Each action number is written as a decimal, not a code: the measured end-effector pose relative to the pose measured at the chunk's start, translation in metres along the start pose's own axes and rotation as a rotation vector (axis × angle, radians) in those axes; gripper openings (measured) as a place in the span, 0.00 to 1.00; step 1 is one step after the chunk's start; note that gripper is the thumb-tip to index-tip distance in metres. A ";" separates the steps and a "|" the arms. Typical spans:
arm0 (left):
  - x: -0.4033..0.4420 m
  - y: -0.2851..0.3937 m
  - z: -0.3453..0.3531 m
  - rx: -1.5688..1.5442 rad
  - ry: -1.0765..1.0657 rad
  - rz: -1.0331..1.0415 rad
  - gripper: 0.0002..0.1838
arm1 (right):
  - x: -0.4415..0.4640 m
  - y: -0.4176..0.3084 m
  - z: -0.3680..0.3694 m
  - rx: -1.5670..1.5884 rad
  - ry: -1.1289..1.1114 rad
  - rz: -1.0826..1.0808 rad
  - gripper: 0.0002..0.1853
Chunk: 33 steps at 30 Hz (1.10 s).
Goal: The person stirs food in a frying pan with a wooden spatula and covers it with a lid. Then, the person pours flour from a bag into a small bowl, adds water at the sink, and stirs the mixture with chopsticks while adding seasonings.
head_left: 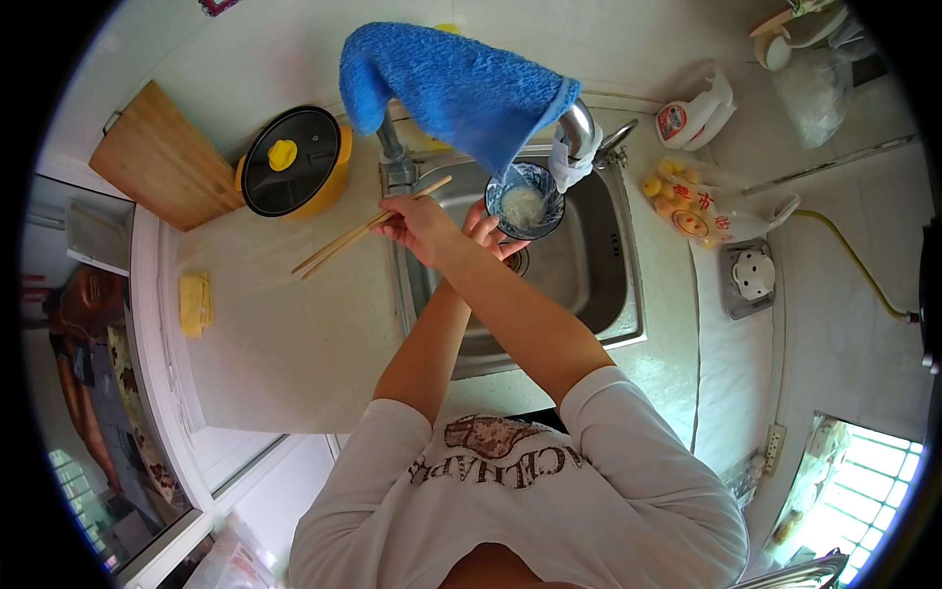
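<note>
My forearms cross over the steel sink [594,294], the right one on top. My left hand [484,232] holds the near left rim of a blue-and-white patterned bowl [549,218] above the basin. Something whitish lies in the bowl; I cannot tell whether it is water or food. Closed round a pair of wooden chopsticks [339,241] is my right hand [420,224], at the sink's left edge. The chopsticks point down-left over the counter. Close above the bowl is the faucet [579,123], its spout wrapped in white cloth, with a blue towel [451,88] draped over its pipe.
Left of the sink are a yellow pot [329,191] with a dark lid, a leaning wooden cutting board [162,157] and a folded yellow cloth [195,304]. To the right stand a white bottle [695,108], a bag of yellow fruit [687,201] and a small tray [736,294].
</note>
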State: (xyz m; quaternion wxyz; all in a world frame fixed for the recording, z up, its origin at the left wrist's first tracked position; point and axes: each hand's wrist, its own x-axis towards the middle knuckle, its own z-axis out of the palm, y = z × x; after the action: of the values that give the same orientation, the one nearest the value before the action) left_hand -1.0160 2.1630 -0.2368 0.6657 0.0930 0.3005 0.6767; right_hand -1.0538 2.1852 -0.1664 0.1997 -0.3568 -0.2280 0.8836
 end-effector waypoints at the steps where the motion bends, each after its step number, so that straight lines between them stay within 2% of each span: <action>1: 0.003 -0.001 -0.001 -0.036 -0.001 -0.024 0.22 | 0.000 0.000 0.000 -0.003 -0.002 0.004 0.08; 6: 0.002 0.002 0.009 -0.149 0.018 -0.129 0.20 | 0.001 0.001 0.001 0.006 0.011 0.003 0.08; 8: 0.001 0.003 0.012 -0.076 0.096 -0.169 0.20 | 0.000 0.001 0.001 0.011 0.012 -0.001 0.08; 12: -0.003 0.007 0.016 0.063 0.121 -0.184 0.20 | -0.001 0.001 0.002 0.014 0.010 -0.007 0.08; 15: -0.004 0.005 0.013 0.169 0.104 -0.108 0.20 | -0.001 0.001 0.003 0.021 0.007 -0.017 0.08; 17: -0.006 0.005 0.012 0.151 0.018 -0.027 0.21 | -0.002 0.001 0.003 0.026 0.003 -0.023 0.08; 21: -0.005 0.006 0.013 0.039 0.012 -0.040 0.21 | -0.004 0.001 0.005 -0.001 0.007 -0.033 0.08; 27: 0.002 0.003 0.006 -0.136 0.021 -0.172 0.19 | -0.006 0.001 0.006 -0.002 -0.003 -0.044 0.08; 30: -0.002 0.006 0.011 -0.107 0.090 -0.218 0.19 | -0.007 0.001 0.006 0.005 0.000 -0.046 0.08; 33: -0.005 0.009 0.015 0.064 0.167 -0.182 0.20 | -0.007 0.001 0.005 0.001 0.005 -0.046 0.08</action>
State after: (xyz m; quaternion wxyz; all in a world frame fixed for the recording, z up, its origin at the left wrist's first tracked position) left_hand -1.0150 2.1627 -0.2186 0.6937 0.0300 0.3835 0.6089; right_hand -1.0535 2.1796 -0.1600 0.2208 -0.3536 -0.2353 0.8780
